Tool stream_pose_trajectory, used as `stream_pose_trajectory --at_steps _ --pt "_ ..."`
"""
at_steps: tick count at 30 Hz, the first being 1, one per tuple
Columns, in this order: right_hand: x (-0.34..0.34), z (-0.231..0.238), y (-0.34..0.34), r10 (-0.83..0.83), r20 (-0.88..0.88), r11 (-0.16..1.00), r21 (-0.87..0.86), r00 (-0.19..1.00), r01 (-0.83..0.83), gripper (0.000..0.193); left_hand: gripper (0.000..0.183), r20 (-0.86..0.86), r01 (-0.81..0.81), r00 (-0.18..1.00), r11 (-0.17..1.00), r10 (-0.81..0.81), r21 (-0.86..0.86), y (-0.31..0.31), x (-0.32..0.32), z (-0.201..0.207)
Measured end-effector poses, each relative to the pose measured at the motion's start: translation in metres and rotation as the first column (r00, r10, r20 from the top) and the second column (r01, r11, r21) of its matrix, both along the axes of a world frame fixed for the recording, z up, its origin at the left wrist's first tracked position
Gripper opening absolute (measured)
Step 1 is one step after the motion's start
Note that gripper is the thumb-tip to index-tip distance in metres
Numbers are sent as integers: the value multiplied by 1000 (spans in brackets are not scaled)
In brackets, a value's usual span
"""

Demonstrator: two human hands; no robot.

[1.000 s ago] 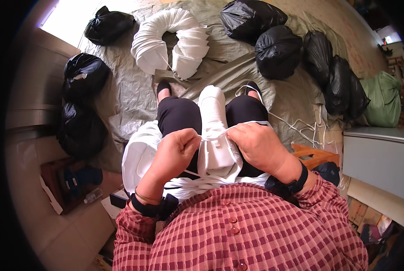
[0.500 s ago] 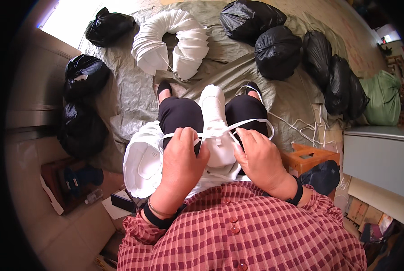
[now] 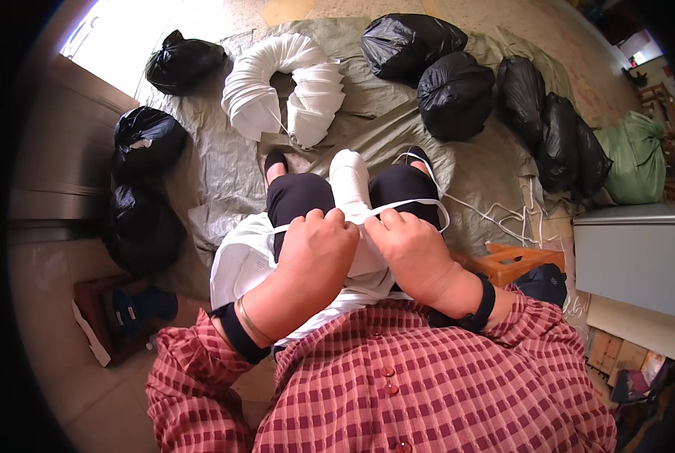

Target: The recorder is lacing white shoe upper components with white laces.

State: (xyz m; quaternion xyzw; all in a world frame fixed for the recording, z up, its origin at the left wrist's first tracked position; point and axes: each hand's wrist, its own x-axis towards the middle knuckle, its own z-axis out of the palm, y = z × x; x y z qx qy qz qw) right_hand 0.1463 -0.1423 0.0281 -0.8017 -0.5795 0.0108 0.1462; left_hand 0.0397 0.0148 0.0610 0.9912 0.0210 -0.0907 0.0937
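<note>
My left hand (image 3: 318,245) and my right hand (image 3: 415,249) are close together over my lap, fingers closed on a white cord (image 3: 422,202). The cord arches in a loop beyond my right knuckles, and a short length shows left of my left hand. Between my knees lies a long white bundle (image 3: 349,180) with a rounded far end; my hands cover part of its near end. White shaped pieces (image 3: 235,257) rest on my lap at the left, partly behind my left forearm. What the fingertips pinch is mostly hidden.
A curved stack of nested white pieces (image 3: 281,64) lies on the grey-green tarp (image 3: 360,128). Black plastic bags (image 3: 458,94) stand around both sides. A green sack (image 3: 630,162) is at the far right. A wooden stool (image 3: 511,263) is beside me, with loose white cords (image 3: 515,219) beyond.
My hands have drawn closer together and the cord's crossing is now mostly covered by them. My left forearm has swung outward, elbow to the left. The view has shifted slightly.
</note>
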Motion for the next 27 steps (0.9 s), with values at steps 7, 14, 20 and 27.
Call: stream_pose_trajectory --at_steps 7,14,20,27 --pt "26 40 -6 403 -700 897 430 590 -103 9 8 280 -2 928 756 245 -654 13 2 -3" --pt "29 39 -32 93 -905 909 247 414 336 15 12 55 88 768 -20 638 -996 4 -13 40" --pt "-17 -11 -23 234 83 956 164 969 -245 16 15 127 -231 749 436 650 -870 -34 -24 4" --pt "-19 -9 -18 208 304 943 191 930 -273 10 20 480 -180 776 874 408 -452 -26 -21 -15"
